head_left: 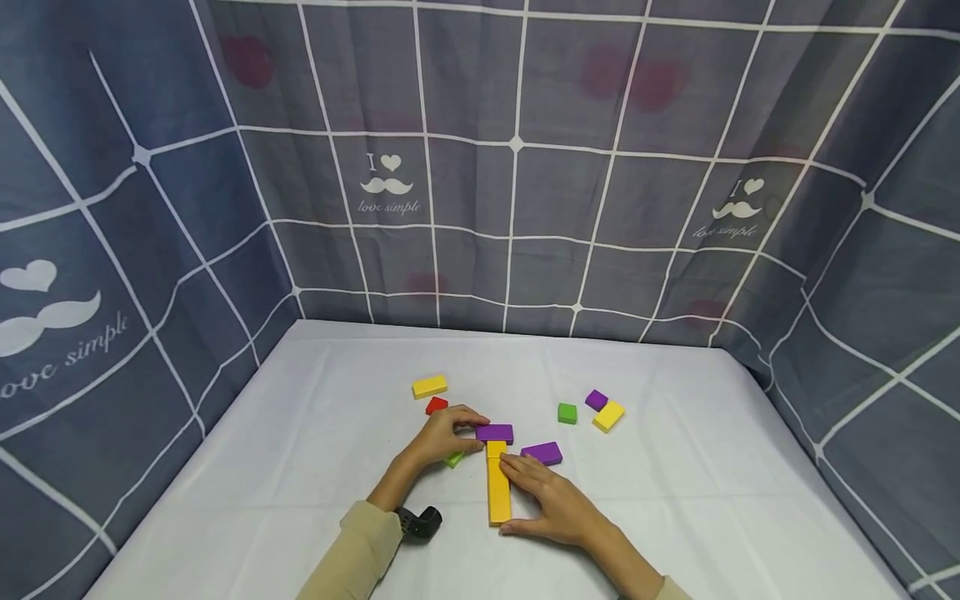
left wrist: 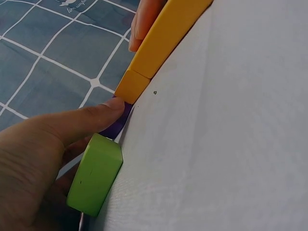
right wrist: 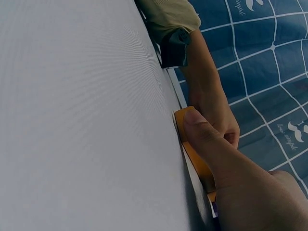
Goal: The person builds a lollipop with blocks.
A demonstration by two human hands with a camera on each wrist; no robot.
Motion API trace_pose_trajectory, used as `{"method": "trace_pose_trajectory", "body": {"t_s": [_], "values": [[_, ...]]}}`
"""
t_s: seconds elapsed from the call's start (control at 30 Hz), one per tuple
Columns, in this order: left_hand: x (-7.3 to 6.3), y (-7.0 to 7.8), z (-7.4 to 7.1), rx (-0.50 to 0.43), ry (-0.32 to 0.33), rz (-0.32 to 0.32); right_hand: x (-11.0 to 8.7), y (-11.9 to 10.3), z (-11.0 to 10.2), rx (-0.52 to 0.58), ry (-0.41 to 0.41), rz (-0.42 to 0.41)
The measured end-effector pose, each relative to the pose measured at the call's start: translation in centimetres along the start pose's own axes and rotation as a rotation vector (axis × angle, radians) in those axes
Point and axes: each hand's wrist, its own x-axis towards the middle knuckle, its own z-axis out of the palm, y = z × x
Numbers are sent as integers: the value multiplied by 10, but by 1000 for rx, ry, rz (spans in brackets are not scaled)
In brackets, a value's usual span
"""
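Note:
A purple block (head_left: 497, 433) lies crosswise at the far end of a yellow row, making a T. My left hand (head_left: 442, 437) pinches its left end between thumb and fingers. The row is a short yellow block (head_left: 496, 450) against a long yellow block (head_left: 498, 496). My right hand (head_left: 558, 504) grips the long one, thumb on its near end and fingers along its right side near the joint. The thumb (right wrist: 202, 132) on that end shows in the right wrist view. Under my left hand sits a light green block (left wrist: 96, 173), partly hidden in the head view.
Another purple block (head_left: 542, 453) lies just beyond my right fingers. Farther right are a green block (head_left: 567, 413), a small purple block (head_left: 596, 400) and a yellow block (head_left: 608, 416). Behind my left hand lie a red block (head_left: 436, 404) and a yellow block (head_left: 430, 386). Curtains surround the white table (head_left: 675, 467).

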Motion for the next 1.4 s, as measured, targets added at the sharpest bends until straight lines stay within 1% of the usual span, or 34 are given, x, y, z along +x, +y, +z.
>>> {"method": "trace_pose_trajectory", "body": {"t_s": [0.13, 0.23, 0.37, 0.47, 0.57, 0.6, 0.73, 0.8, 0.83, 0.97, 1.07, 1.17, 1.3, 1.4], "values": [[0, 1, 0, -3, -9, -9, -1, 0, 0, 2, -9, 5], [0, 0, -3, -14, -5, 12, -1, 0, 0, 3, -9, 5], [0, -1, -12, -50, 14, 61, -1, 0, 1, -3, 0, -3], [-1, -3, -22, -66, 8, 71, 0, 1, 1, -10, 7, -9], [-6, -4, -33, -87, -29, 62, 1, 1, 0, -13, 15, -18], [-9, 1, -38, -103, -48, 59, 2, 2, 0, -13, 18, -21], [-14, -1, -49, -133, -139, 25, 2, 2, 0, -24, 18, -24], [-17, -2, -53, -142, -187, 4, 0, 3, 0, -29, 8, -17], [-17, -8, -54, -141, -208, -5, 0, 2, 1, -30, 1, -12], [-21, -10, -58, -146, -269, -8, -1, 1, 2, -26, -18, 0], [-21, -12, -58, -120, -290, -6, -1, 1, 1, -27, -18, 1], [-21, -12, -57, -91, -300, -19, -1, 0, 1, -28, -18, 0], [-21, -12, -56, -41, -297, -34, -1, 0, 1, -29, -22, 5], [-21, -12, -55, -25, -287, -27, -2, 0, 1, -28, -25, 6]]}}
